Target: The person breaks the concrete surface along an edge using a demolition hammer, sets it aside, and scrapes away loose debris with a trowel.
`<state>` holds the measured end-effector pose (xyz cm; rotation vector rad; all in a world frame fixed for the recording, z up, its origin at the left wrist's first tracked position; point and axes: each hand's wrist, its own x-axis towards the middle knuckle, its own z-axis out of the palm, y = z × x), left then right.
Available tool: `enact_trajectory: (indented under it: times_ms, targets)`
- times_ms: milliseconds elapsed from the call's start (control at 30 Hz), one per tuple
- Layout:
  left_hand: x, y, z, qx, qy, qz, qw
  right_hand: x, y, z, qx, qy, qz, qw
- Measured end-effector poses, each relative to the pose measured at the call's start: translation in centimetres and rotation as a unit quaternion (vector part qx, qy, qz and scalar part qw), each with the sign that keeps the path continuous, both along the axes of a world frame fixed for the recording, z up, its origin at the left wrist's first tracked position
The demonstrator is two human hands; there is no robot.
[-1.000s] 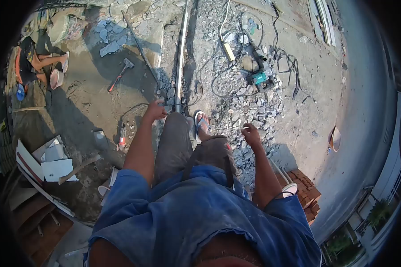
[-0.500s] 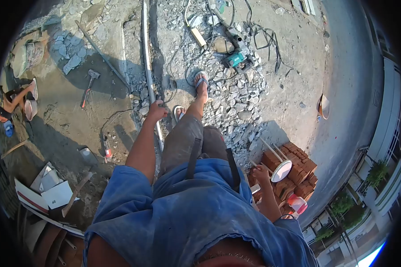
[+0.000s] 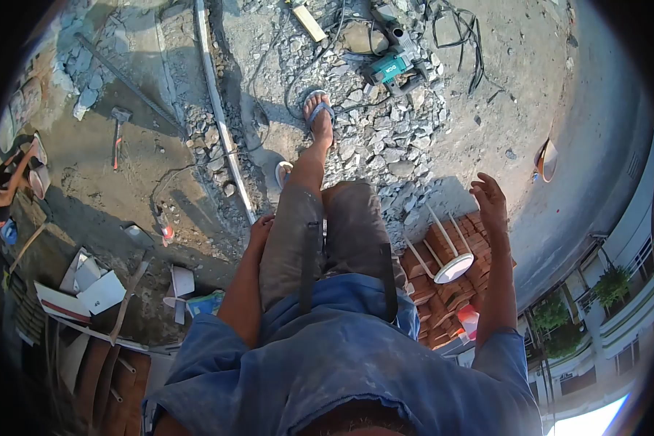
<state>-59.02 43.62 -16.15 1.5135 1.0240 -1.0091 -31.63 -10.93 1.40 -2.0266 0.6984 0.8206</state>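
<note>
My left hand [image 3: 262, 228] hangs beside my left thigh, close to the end of a long pale bar [image 3: 216, 102] on the ground. Its fingers are loosely bent and partly hidden; nothing shows in it. Out to the right, my right hand [image 3: 490, 198] is raised with fingers apart and empty. Below it, a white round-topped stool [image 3: 454, 269] lies tipped over on stacked red bricks [image 3: 443, 298]. One foot in a flip-flop [image 3: 317, 109] is forward on broken rubble [image 3: 396, 152]; the other flip-flop [image 3: 283, 173] is partly hidden behind my leg.
Ahead lie a teal power tool [image 3: 391, 67], dark cables [image 3: 476, 51] and a pale power strip [image 3: 309, 23]. At left are a hammer [image 3: 118, 136], a metal rod [image 3: 127, 81] and another person's feet [image 3: 38, 166]. White broken panels [image 3: 98, 294] lie lower left.
My right hand has swung up and outward from beside the stool. My left hand has drawn back to my thigh. The view has shifted, and the legs have changed position.
</note>
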Motion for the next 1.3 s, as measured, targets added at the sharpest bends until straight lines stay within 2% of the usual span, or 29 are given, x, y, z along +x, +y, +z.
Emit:
enact_trajectory:
  times_ms: [33,133,233,333,367,400,433,567,700,733,800,867,900,967,1067,1200,1267,1300]
  targets:
    - [0.1,-0.3,-0.7,0.004,0.006,-0.002,1.000,1.1,1.3,-0.6,0.034,0.004,-0.020,0.999]
    - [1.5,-1.7,-0.7,0.027,-0.003,-0.069,0.997,1.4,3.0,-4.0,0.053,0.020,0.033,0.998]
    - [7.4,-3.6,3.6,-0.040,0.020,-0.031,0.999,-1.0,2.2,-8.0,0.009,0.014,0.136,0.991]
    - [13.7,-6.4,7.7,-0.060,0.050,-0.030,0.996,-1.5,0.5,-10.3,0.009,0.085,0.119,0.989]
    - [16.4,-8.2,9.0,-0.101,0.061,0.149,0.982,-1.8,-0.5,-11.7,0.013,0.082,0.127,0.988]
    - [18.2,-10.5,8.9,-0.140,0.065,0.324,0.933,-2.2,-1.8,-13.7,0.028,0.082,0.121,0.989]
    - [18.7,-11.9,8.5,-0.152,0.059,0.393,0.905,-2.4,-3.0,-15.8,0.045,0.084,0.115,0.989]
    - [13.5,-15.6,5.2,-0.117,0.023,0.462,0.879,-1.5,-6.1,-22.4,0.093,0.107,0.119,0.983]
    - [8.9,-20.0,2.8,-0.107,-0.016,0.492,0.864,-1.6,-9.7,-23.2,0.131,0.125,0.116,0.977]
    - [8.2,-21.4,3.0,-0.082,0.007,0.496,0.865,-1.9,-10.8,-23.2,0.143,0.107,0.113,0.978]
    - [12.8,-26.6,7.3,0.047,0.117,0.505,0.854,-2.5,-13.8,-23.5,0.134,0.119,0.122,0.976]
    - [5.3,-26.0,5.2,0.085,0.052,0.316,0.943,-3.1,-16.6,-23.6,0.125,0.127,0.132,0.975]
    - [5.7,-27.1,6.2,0.087,0.051,0.319,0.942,-3.6,-18.0,-23.5,0.092,0.129,0.159,0.974]
    - [6.8,-28.6,8.5,0.184,0.120,0.223,0.950,-4.9,-20.5,-23.2,0.060,0.128,0.191,0.971]
    - [7.2,-29.8,11.2,0.190,0.085,0.185,0.960,-7.7,-23.4,-22.7,0.076,0.123,0.204,0.968]
    - [4.2,-29.4,11.6,0.227,0.121,0.160,0.953,-11.6,-24.8,-22.0,0.059,0.169,0.220,0.959]
    - [1.4,-28.1,10.2,0.258,0.191,0.099,0.942,-13.0,-24.4,-22.4,0.081,0.195,0.207,0.955]
    - [-0.9,-27.0,9.4,0.256,0.187,0.101,0.943,-13.5,-24.2,-22.9,0.080,0.191,0.209,0.956]
